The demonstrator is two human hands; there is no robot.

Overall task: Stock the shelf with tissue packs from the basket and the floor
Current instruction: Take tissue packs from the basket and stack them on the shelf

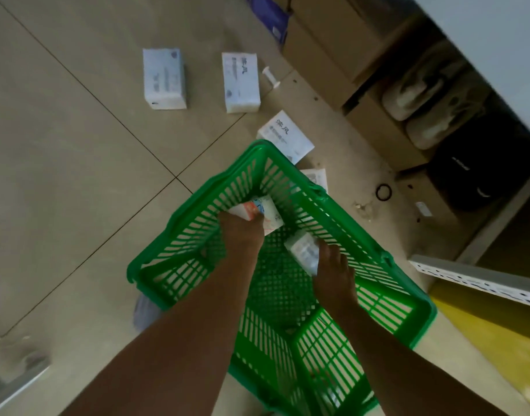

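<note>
The left hand [241, 232] covers much of a pack [265, 213] in the basket [378, 259], and the right hand [333, 268] part of another pack [302, 249]. At one o'clock the rim hides most of a floor pack [316, 177]. Print on the packs is blurred, and the shelf [480, 283] at three o'clock runs off the edge.

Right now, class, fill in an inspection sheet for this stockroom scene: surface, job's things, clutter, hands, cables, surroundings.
Surface: tiled floor, dusty near the shelving.
Job's things: green basket with two tissue packs inside, one under each hand; loose packs on the floor, one, a second, a third by the basket's far corner, a fourth partly hidden behind its rim.
Clutter: white spool, black ring, small debris.
Hands: left hand on the orange-marked pack; right hand on the white pack.
Cables: nothing seen.
Surroundings: cardboard boxes, shelf edge.
</note>
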